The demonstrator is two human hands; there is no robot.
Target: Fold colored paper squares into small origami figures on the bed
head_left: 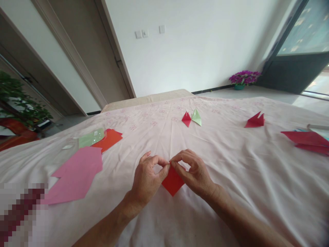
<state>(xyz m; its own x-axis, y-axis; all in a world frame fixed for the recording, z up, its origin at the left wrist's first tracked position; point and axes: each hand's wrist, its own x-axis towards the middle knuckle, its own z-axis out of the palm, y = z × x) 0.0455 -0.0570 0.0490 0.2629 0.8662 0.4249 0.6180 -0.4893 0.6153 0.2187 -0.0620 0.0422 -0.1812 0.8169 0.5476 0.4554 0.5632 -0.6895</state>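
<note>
A red sheet of folded paper [173, 181] lies diamond-shaped on the pale pink cloth, one corner pointing at me. My left hand [150, 171] pinches its far corner between thumb and forefinger. Right beside that pinch, my right hand [194, 171] grips the same corner, its thumb lying along the paper's right edge. The fingertips of both hands nearly touch and cover the top of the paper. Farther off stand a small red folded paper piece [186, 119] and a light green one [196, 117].
Pink paper sheets [79, 175] lie at the left, near orange paper [109, 140] and a green packet [91, 138]. To the right are a folded red piece [255, 120] and larger red paper [308, 140]. The patterned cloth [144, 127] is wrinkled.
</note>
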